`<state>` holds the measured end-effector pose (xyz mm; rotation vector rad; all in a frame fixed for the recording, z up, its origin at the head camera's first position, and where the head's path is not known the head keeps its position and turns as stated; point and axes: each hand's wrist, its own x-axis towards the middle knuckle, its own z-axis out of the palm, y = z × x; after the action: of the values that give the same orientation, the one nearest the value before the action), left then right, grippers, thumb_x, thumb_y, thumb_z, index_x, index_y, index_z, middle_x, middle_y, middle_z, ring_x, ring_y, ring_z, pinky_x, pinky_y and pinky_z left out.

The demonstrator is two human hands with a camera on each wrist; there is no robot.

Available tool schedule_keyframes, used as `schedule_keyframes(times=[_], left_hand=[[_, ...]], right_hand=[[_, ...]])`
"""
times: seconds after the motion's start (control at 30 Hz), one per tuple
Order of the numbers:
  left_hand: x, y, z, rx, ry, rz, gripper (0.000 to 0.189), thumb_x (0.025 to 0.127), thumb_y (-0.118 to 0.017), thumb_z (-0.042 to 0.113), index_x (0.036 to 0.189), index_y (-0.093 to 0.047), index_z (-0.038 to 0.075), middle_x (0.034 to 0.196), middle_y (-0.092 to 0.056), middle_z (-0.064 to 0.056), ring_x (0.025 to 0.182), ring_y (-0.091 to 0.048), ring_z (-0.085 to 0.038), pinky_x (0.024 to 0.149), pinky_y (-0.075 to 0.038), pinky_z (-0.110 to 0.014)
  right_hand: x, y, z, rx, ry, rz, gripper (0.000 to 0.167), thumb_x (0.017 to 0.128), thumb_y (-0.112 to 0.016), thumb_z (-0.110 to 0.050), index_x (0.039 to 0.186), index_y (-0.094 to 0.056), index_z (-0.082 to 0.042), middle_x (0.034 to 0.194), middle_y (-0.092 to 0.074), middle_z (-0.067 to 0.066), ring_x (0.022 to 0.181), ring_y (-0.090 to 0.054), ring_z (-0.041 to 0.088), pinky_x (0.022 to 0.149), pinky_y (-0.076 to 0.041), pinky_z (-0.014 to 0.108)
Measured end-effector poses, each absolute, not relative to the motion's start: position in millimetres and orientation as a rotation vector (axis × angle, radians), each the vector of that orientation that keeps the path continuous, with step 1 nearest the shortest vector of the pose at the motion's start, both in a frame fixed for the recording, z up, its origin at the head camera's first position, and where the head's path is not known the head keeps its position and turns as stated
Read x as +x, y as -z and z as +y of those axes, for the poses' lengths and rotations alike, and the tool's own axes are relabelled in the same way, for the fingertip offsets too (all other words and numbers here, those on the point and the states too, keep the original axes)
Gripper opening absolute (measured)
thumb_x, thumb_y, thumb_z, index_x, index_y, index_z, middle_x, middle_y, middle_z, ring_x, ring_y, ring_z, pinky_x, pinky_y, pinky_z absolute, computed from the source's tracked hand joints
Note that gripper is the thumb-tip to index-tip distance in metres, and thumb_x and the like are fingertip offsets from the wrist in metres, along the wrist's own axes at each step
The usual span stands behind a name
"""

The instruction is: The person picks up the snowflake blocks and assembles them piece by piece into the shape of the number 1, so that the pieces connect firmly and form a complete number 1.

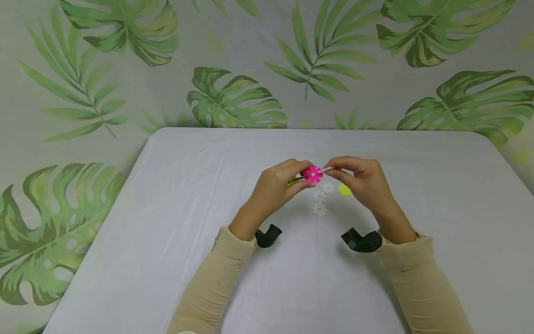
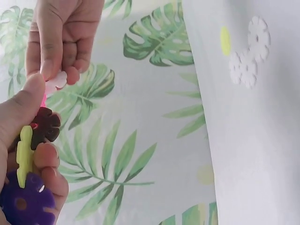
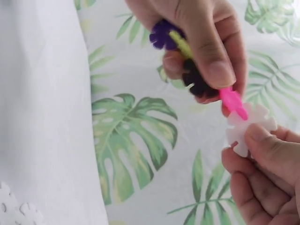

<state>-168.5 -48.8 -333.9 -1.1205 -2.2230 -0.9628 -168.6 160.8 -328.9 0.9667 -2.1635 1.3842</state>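
head: left hand (image 1: 276, 183) pinches pink disc (image 1: 313, 175) (with fingertips (image 1: 308, 184)).

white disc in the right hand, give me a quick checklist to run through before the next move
1. Left hand grips the disc chain: ok.
2. Right hand pinches the white disc: ok.
3. White disc meets the pink disc at the chain's end: ok, they touch in the right wrist view.
4. White disc fully seated in the slot: cannot tell.
5. Purple disc, yellow disc and dark disc present in the chain: ok.
6. Loose white discs on the table: ok, three show.
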Motion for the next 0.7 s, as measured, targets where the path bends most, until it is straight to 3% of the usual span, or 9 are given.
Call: schedule_keyframes(times=[0.17,0.4,0.7], left_hand=[[-168.2,333.6,-50.8,-1.114,0.967,-2.237,0.033,0.076,-0.072,0.02,0.102,-0.064,0.001,0.088,-0.063,-0.003,0.073,-0.054,-0.008,0.067,-0.041,-0.01],[-169.0,331.4,-54.8,-1.082,0.949,-2.285,0.038,0.077,-0.072,0.025,0.106,-0.064,0.002,0.1,-0.065,-0.006,0.085,-0.06,-0.01,0.075,-0.042,-0.012],[-171.7,332.9,-55.8,-1.142,0.876,-2.236,0.045,0.075,-0.073,0.031,0.11,-0.063,0.004,0.099,-0.065,-0.004,0.074,-0.058,-0.006,0.067,-0.043,-0.015]], right_hand=[[-167.9,328.9,157.7,0.946,-1.387,-2.182,0.019,0.071,-0.067,0.015,0.083,-0.069,0.001,0.079,-0.066,0.006,0.075,-0.058,0.01,0.068,-0.045,0.019],[-160.4,316.5,154.1,0.942,-1.485,-2.213,0.017,0.073,-0.064,0.016,0.086,-0.065,0.005,0.082,-0.064,0.012,0.077,-0.055,0.013,0.07,-0.045,0.021],[-161.0,321.8,158.5,0.873,-1.611,-2.271,0.018,0.075,-0.063,0.014,0.092,-0.063,0.007,0.085,-0.063,0.01,0.074,-0.059,0.012,0.067,-0.049,0.02]])
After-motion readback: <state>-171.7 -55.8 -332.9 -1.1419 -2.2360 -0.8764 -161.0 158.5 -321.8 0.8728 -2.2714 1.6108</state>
